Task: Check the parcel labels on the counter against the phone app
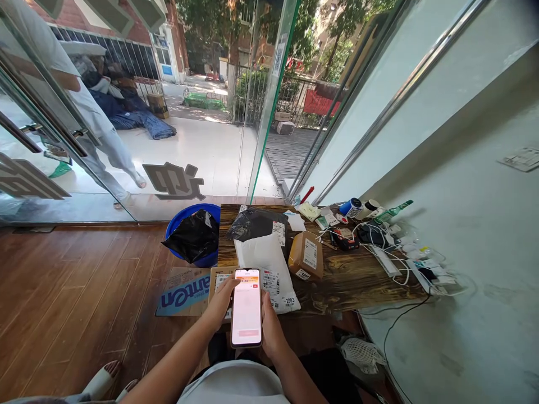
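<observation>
A smartphone (246,311) with a lit, mostly pale pink screen is held upright in front of my body. My left hand (222,300) grips its left side, the thumb over the upper left of the screen. Along the right edge, my right hand (272,325) is closed on the same phone. Just beyond it lies a white mailing bag (263,252) with a printed label marked 2003. A dark plastic parcel (256,223) lies behind that bag, and a small brown box (306,255) with white labels sits to its right. The phone's lower screen text is too small to read.
On the wooden table (349,280) are a power strip (385,261), tangled cables, a green bottle (394,211) and papers. A blue bin (176,216) with a black bag stands left, near a cardboard box (181,292). Glass doors face me; a person (96,112) stands beyond.
</observation>
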Available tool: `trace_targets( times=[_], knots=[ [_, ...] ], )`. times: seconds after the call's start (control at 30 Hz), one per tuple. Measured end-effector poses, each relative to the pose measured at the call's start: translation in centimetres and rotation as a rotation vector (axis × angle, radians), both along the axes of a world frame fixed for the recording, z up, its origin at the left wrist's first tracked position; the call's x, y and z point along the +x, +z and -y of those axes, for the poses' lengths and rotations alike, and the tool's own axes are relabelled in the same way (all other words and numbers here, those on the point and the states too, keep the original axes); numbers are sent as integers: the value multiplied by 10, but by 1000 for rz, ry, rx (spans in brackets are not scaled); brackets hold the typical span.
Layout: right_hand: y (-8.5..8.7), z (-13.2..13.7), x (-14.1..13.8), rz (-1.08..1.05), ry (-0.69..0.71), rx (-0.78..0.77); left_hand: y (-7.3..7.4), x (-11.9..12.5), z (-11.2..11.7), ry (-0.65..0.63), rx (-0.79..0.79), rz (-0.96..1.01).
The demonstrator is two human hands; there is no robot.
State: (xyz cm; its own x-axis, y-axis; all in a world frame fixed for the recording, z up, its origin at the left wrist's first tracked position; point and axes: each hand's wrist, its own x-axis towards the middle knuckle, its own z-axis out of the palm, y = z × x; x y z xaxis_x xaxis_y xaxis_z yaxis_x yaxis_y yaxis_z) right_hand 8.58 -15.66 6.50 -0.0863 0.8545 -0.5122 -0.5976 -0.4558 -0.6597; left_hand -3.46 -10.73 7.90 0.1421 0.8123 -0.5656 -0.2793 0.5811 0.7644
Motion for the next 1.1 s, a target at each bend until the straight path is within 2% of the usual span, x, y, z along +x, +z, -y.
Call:
trace_targets(
  times=[0.17, 0.47, 0.57, 0.73, 0.9, 1.1],
  knots=[
    [2, 1, 1, -15, -2, 5, -9, -8, -5, -55, -20, -19],
    [5, 1, 1, -3, 9, 45, 14, -12, 0, -209, 152, 87],
    [4, 3, 1, -15, 25, 53, 11, -15, 2, -272, 213, 98],
    [2, 5, 3, -19, 17, 35, 5, -16, 3, -305, 263, 75],
    [2, 7, 2, -25, -3, 47, 7, -20, 6, -328, 247, 107],
    [-1, 7, 0, -38, 4, 23, 11, -28, 15, -521, 235, 23]
  ],
)
